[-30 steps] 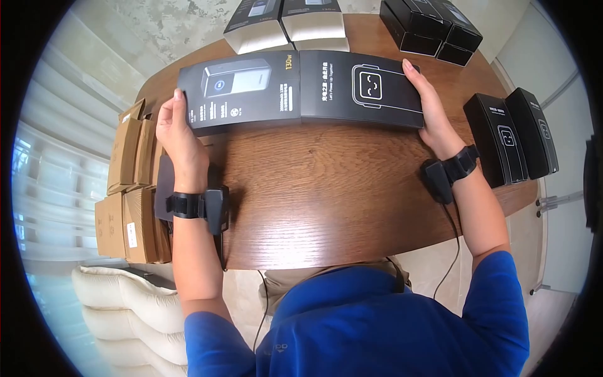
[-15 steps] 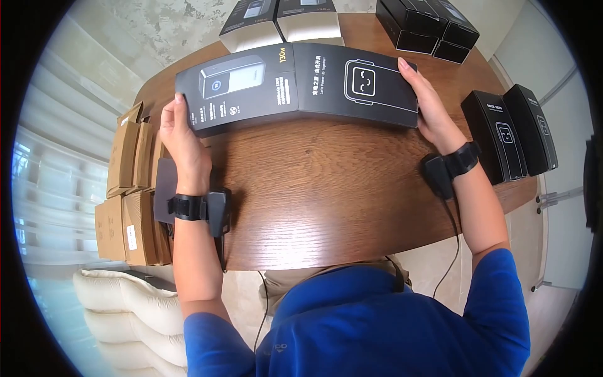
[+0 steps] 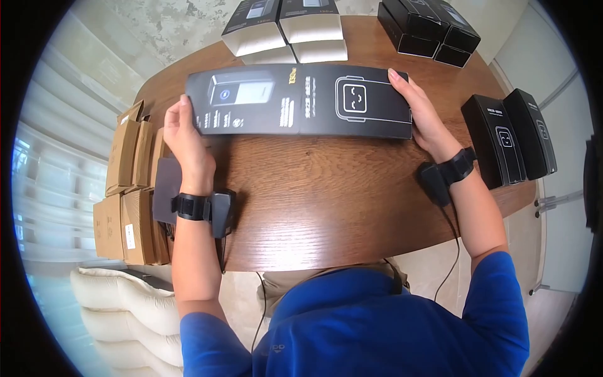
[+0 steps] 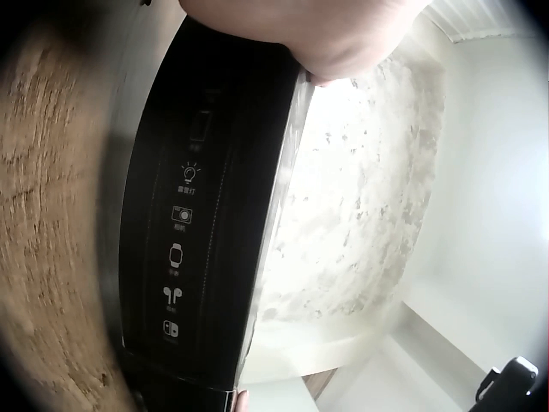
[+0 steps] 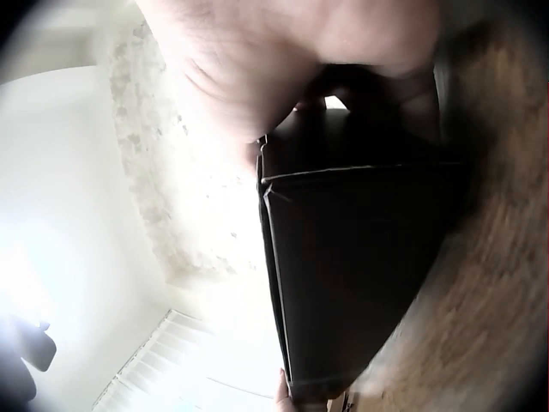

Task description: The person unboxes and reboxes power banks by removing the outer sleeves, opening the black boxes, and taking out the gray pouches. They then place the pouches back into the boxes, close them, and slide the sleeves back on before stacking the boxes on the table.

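A long black and grey printed box piece (image 3: pixel 251 103), showing a power bank picture on its left part and a smiling screen drawing on its right part, is held above the table. The left hand (image 3: pixel 188 141) grips its left end, thumb on the printed face. At the other end the right hand (image 3: pixel 424 113) holds it with the thumb on top. In the left wrist view a dark side with small white icons (image 4: pixel 184 215) shows below the left hand (image 4: pixel 317 30). A dark box side (image 5: pixel 352 266) and the right hand (image 5: pixel 292 60) appear in the right wrist view.
Brown cartons (image 3: pixel 125 226) and a dark flat item (image 3: pixel 164 188) stand at the left. White-sided boxes (image 3: pixel 254 39) are at the back, stacked black boxes (image 3: pixel 424 25) at the back right. Two black boxes (image 3: pixel 496 138) stand at the right on the wooden table (image 3: pixel 301 201).
The held piece has gone from bent upward at its middle to nearly straight, slightly lower in the head view. Its right end and the right hand have shifted a little left.
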Demonstrator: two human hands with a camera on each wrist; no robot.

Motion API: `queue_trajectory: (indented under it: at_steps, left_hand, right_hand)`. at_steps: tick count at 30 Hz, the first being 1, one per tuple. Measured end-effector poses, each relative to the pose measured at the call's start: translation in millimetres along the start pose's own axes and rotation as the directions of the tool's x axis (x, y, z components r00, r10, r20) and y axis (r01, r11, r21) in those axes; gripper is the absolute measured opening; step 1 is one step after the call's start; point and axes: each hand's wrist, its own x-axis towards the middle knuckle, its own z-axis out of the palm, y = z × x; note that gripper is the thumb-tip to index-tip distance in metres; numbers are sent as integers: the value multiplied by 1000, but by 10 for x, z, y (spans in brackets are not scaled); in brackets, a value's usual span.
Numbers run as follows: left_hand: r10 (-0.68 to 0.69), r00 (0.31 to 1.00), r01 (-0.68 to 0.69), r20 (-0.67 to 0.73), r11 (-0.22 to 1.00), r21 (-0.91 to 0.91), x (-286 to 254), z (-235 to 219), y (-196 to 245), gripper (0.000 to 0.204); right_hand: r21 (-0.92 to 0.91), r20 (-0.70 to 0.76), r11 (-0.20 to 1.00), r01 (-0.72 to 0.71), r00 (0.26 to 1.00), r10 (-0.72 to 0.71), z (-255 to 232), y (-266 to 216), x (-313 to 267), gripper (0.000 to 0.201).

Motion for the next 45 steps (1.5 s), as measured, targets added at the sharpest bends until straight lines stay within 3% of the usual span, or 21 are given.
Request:
queue_trajectory:
  at_steps: [2,6,9,11,15,17,21,25,28,30,34,39,45]
  left_hand:
    - [-19,998,19,65,1000,7,-75,71,0,18]
    - [-134,938,108,319,989,97,-329,288,74,36]
    - [-169,876,117,451,983,141,-477,412,159,54]
    - [-183,857,126,482,981,148,-521,446,197,61]
    - [-178,833,105,523,981,165,-547,464,199,68]
    - [-174,817,100,550,982,163,-576,486,229,70]
    - [-172,810,96,560,982,163,-602,500,223,71]
    - [-118,815,9,568,982,191,-651,517,201,73]
    - [-62,803,-96,593,968,233,-716,544,239,76]
    - [-67,787,-143,614,947,287,-732,547,274,84]
    - [-59,762,-229,645,907,354,-739,535,187,94]
    - [-87,746,-221,661,903,368,-812,575,218,95]
    - [-107,801,-27,589,976,215,-780,617,331,77]
  right_hand:
    - [40,-89,999,9,996,-6,26,30,1,43]
    - [0,-88,1000,31,996,-31,21,57,12,45]
    - [6,-74,999,41,996,-41,37,84,11,51]
    - [-14,32,1000,24,999,-24,69,51,-28,63]
    - [-50,70,997,-52,996,55,206,3,-138,64]
    - [-82,174,996,-23,984,37,237,20,-168,68]
    - [-121,207,992,-41,976,65,215,38,-170,71]
    - [-159,184,986,-54,979,83,236,19,-187,74]
    - [-102,179,994,39,984,-20,243,20,-185,86]
    - [-210,185,969,127,979,-88,235,58,-174,85]
    - [-201,175,968,150,978,-116,208,56,-146,88]
    - [-119,88,984,131,989,-121,197,57,-108,87]
    - [-81,47,986,143,989,-140,265,-60,-161,84]
